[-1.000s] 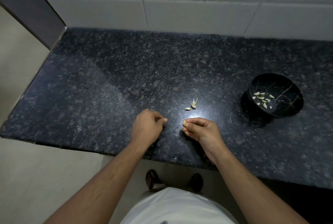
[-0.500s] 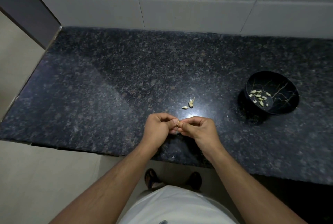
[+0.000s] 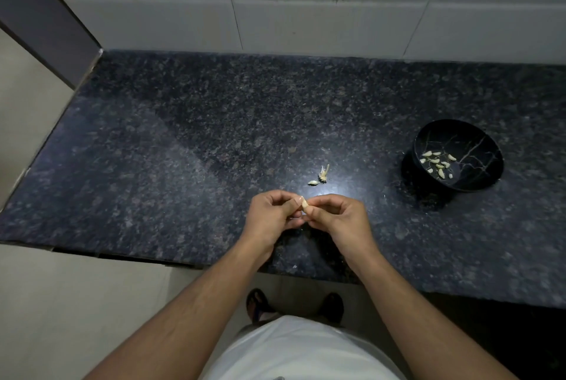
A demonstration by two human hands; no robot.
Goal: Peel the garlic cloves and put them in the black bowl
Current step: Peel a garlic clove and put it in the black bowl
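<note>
Head view looks down on a dark speckled granite counter (image 3: 214,141) that fills the middle of the frame, with pale wall tiles (image 3: 306,0) along the top edge. Two bare hands meet just below centre, both over the near part of the counter. The left hand (image 3: 269,219) and the right hand (image 3: 340,219) each have their fingers curled, and between their fingertips they pinch one small pale garlic clove (image 3: 304,204); how much skin it carries is too small to tell. Just above the hands, a little right of centre, lie two loose bits on the counter: one pale clove (image 3: 313,183) and, touching it, one scrap of dry stem and skin (image 3: 324,174). One black bowl (image 3: 477,179) with thin gold veins sits at the right of the frame, well apart from the hands. Peeled cloves (image 3: 438,162) lie in a loose cluster on its inner left side; roughly a dozen, though the exact count is hard to make out. At the bottom edge one white shirt (image 3: 300,349) shows, and above it two dark sandals (image 3: 257,303) on the pale floor (image 3: 76,303).
</note>
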